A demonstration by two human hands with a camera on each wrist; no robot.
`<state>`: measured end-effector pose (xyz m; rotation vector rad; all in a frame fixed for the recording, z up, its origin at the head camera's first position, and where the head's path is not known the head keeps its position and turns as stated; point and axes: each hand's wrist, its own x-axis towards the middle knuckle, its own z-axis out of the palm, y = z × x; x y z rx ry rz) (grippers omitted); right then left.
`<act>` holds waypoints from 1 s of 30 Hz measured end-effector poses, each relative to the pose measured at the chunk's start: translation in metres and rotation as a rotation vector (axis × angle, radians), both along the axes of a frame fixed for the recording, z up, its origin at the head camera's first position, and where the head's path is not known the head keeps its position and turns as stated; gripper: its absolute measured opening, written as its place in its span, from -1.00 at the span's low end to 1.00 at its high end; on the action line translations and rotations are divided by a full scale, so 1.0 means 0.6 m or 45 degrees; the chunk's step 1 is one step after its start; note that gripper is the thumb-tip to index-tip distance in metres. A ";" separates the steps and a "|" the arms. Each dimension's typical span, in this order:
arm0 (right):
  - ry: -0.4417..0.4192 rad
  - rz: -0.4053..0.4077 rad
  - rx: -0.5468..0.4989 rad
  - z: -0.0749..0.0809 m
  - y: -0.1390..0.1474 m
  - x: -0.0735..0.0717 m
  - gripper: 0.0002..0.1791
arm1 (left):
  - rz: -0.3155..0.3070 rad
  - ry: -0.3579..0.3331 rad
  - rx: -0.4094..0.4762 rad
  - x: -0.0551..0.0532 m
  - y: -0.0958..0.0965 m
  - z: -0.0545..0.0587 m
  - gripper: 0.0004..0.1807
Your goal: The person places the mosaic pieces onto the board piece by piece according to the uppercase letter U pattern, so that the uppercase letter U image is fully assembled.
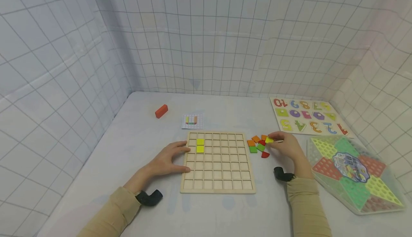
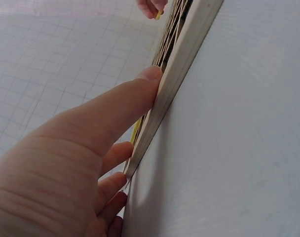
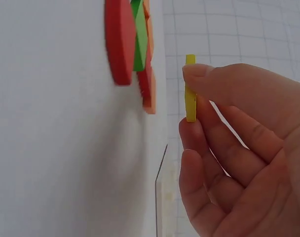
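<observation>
The yellow tile (image 3: pixel 191 106) in the right hand (image 1: pixel 286 144) is thin, flat and plain-coloured, seen edge-on from the right wrist; fingers cover part of its outline. Thumb and fingertips pinch it above the table (image 1: pixel 225 212), beside the loose pieces (image 1: pixel 253 149) off the right edge of the wooden board (image 1: pixel 218 191). Those pieces are orange, green and red, some overlapping; one red piece has a curved side.

The board is pale and divided by low ridges into seven rows of seven square compartments. Two yellow squares (image 1: pixel 200 145) fill the second and third compartments of the second column, counted from its far left corner. The left hand has its fingers extended and spread, thumb and fingertips touching the board's left edge, grasping nothing.

Near the table's right side, a clear case (image 1: pixel 354 176) holds a star-patterned board of red, green and yellow panels with round dimples. Beyond it, toward the far right corner, a puzzle board (image 1: pixel 307 131) carries coloured numerals and shapes. A printed card (image 1: pixel 192 121) lies past the wooden board's far left corner; a red block (image 1: pixel 161 111) sits nearer the table's far left corner.
</observation>
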<state>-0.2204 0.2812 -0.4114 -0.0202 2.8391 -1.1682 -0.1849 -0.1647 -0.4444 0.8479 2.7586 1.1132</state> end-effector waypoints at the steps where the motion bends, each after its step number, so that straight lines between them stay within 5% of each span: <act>1: 0.014 0.007 -0.003 0.002 -0.004 -0.001 -0.59 | -0.001 0.000 0.002 0.000 0.000 0.000 -0.28; 8: 0.155 0.057 0.015 0.027 -0.048 -0.005 -0.62 | -0.002 -0.003 0.000 0.000 0.000 0.002 -0.28; 15: 0.231 0.215 -0.022 0.053 -0.116 -0.005 -0.65 | 0.014 -0.023 0.002 0.000 -0.001 0.001 -0.27; 30: 0.229 0.623 -0.125 0.046 -0.240 -0.003 -0.69 | 0.007 -0.028 0.007 -0.002 0.001 -0.002 -0.27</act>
